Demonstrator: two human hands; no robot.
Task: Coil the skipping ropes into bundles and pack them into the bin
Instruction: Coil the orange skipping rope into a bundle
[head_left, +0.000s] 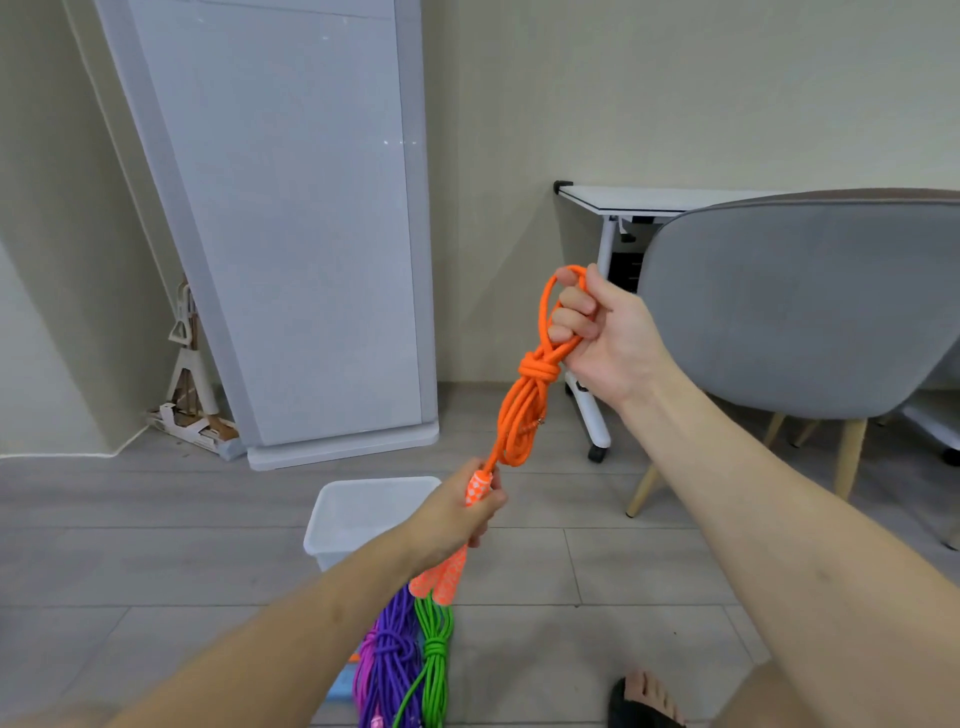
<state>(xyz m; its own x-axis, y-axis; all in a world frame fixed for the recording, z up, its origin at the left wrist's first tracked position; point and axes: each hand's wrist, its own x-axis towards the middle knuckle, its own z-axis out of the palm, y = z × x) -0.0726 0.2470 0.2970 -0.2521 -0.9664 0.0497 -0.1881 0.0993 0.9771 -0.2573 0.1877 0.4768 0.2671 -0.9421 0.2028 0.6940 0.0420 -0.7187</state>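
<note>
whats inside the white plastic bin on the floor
The visible part of the translucent white plastic bin looks bare, with no rope in it. The left hand and forearm cover its near right corner, so that part cannot be checked.

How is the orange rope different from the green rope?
The orange rope is held up in the air by the left hand and right hand; the green rope lies on the floor, untouched. One is orange, the other green. Both are knotted into bundles.
</note>
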